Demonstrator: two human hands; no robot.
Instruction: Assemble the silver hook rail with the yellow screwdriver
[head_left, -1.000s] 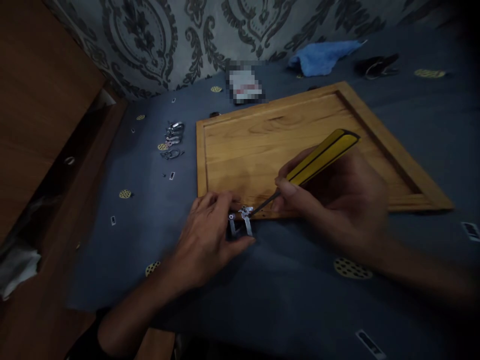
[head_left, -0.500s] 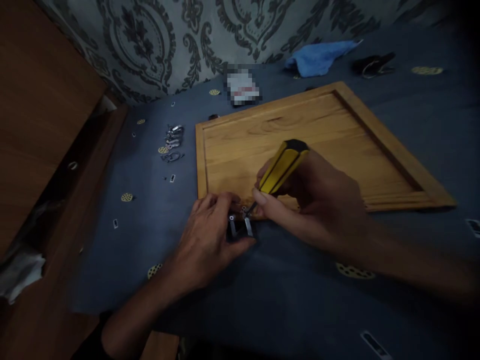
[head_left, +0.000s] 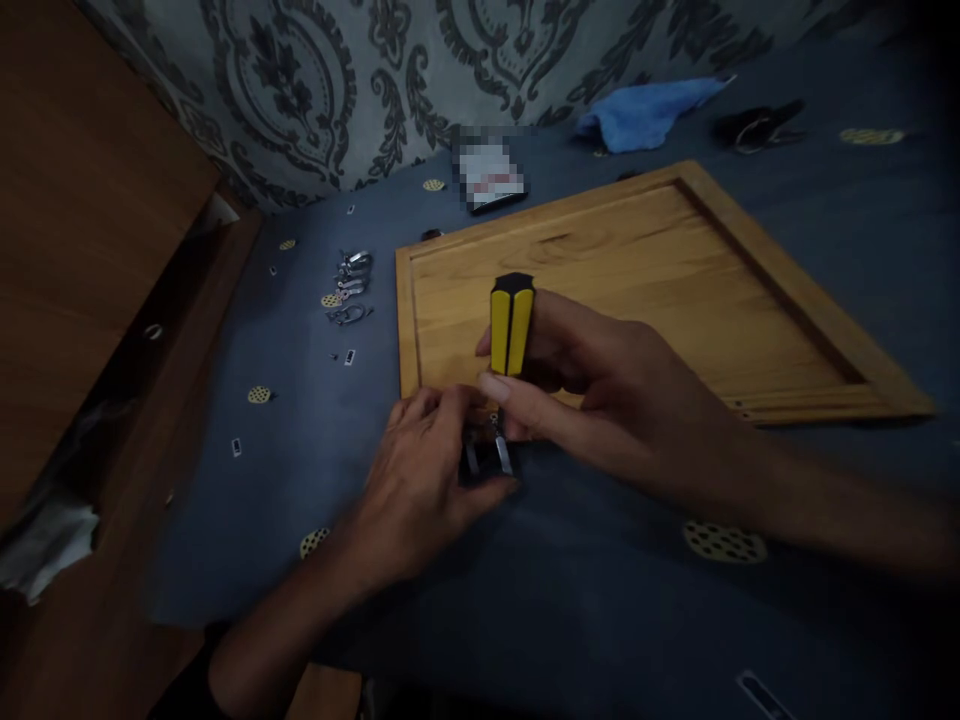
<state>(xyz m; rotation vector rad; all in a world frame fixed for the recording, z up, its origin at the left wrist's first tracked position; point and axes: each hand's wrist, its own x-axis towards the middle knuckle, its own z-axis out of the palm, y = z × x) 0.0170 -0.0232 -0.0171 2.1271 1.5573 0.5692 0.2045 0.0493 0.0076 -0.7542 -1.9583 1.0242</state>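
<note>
Yellow screwdriver (head_left: 512,325) stands straighter now, better lined up with the metal piece (head_left: 503,456) at the near edge of the board (head_left: 660,270). Your right hand (head_left: 615,385) grips it; your left hand (head_left: 416,470) curls by the piece, grip unclear.

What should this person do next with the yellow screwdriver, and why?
Probably check that the tip is seated before turning: the right hand grips the screwdriver handle-up, its shaft pointing down at the metal bracket on the wooden panel's near edge, but the fingers hide much there. The left hand lies around the bracket.
</note>
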